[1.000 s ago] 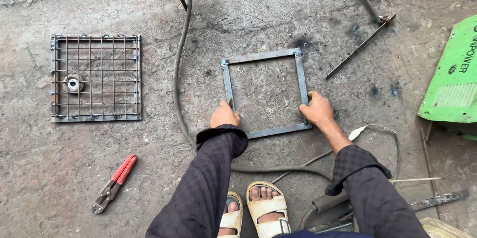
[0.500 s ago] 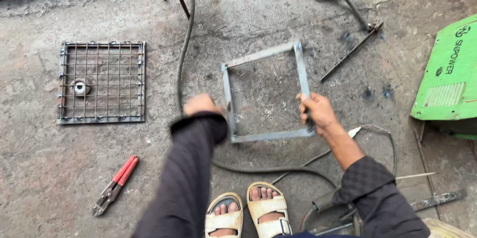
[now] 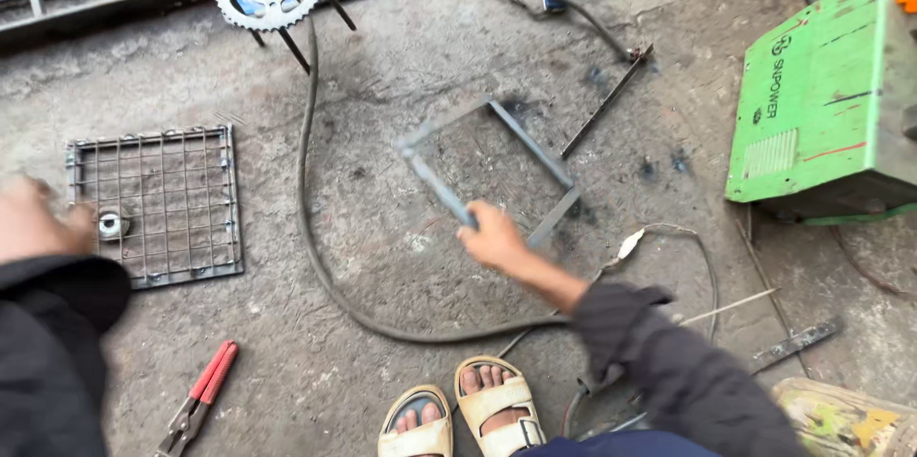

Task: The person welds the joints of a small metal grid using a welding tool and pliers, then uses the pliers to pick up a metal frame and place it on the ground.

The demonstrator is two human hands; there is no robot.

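Square steel frame [image 3: 492, 166] — centre, tilted off the concrete | right hand [image 3: 494, 235] grips its near corner | left hand [image 3: 33, 218] blurred, grip unclear | risk — one-handed hold could slip.

You've only got the one view, a head cam looking steeply down at the concrete floor [image 3: 401, 46] from squat height, so pretty close in. Your sandalled feet [image 3: 458, 414] sit at 6 o'clock, the green welding machine [image 3: 821, 104] around 2.

Right hand [image 3: 494, 239] fingers curled closed, arm extended forward, left hand [image 3: 31, 220] blurred, out left
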